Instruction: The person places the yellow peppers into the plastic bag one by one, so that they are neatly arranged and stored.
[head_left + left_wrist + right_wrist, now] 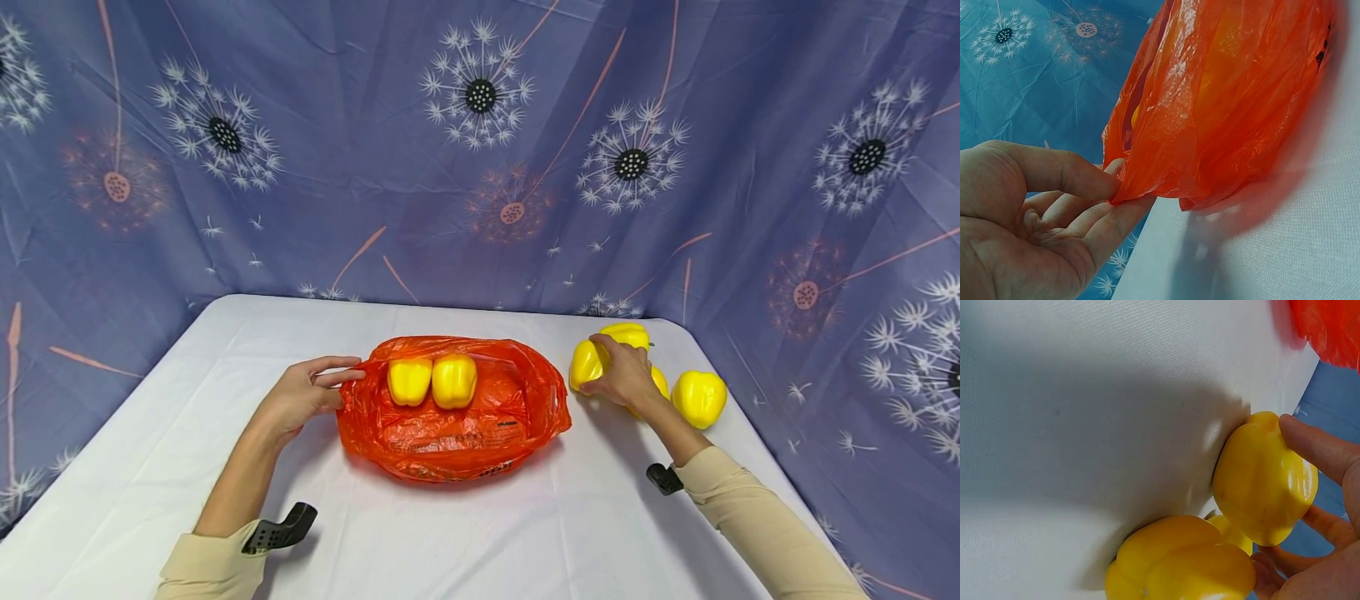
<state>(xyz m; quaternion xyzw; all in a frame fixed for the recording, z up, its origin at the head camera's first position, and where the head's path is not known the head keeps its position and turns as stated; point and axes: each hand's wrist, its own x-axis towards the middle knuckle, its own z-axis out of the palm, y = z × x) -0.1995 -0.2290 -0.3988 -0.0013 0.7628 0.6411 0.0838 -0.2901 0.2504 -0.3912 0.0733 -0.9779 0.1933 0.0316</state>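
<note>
A red plastic bag (450,433) lies on the table with its mouth spread wide, and two yellow bell peppers (453,381) sit side by side inside it. At the bag's left edge my left hand (303,396) pinches the thin plastic between thumb and fingers, seen closely at the bag's rim (1129,181). On the right, my right hand (626,373) grips a yellow bell pepper (1266,478), thumb on one side and fingers on the other. Another yellow bell pepper (1179,559) lies right beside that hand, partly cut off in the right wrist view.
Beyond my right hand lies a yellow pepper (626,335), and one more pepper (700,400) sits near the table's right edge. A white cloth covers the table (450,542). Behind it hangs a blue dandelion-print curtain (360,167).
</note>
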